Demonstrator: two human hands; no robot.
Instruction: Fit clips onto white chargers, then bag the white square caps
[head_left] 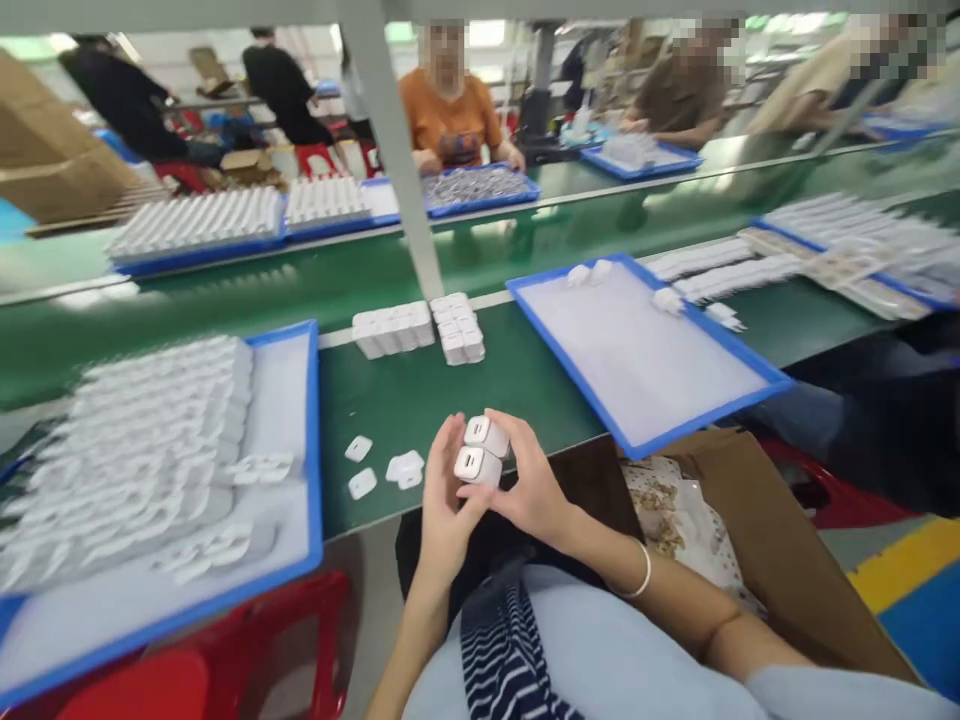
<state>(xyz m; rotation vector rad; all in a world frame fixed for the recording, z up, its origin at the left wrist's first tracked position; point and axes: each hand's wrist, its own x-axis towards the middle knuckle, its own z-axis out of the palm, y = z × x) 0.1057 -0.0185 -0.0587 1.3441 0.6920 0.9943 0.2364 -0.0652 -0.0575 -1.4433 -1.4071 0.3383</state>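
Pinching two white chargers between them, the left hand and right hand close around the stack at frame centre. At nine o'clock, the blue tray holds blurred white parts, cut off left.

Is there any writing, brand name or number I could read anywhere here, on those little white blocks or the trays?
None can be read.
White chargers held between the left hand and right hand: plain faces, no print visible.
Blue trays: no labels showing.
Orange shirt of the person opposite: a dark print, too blurred to read.
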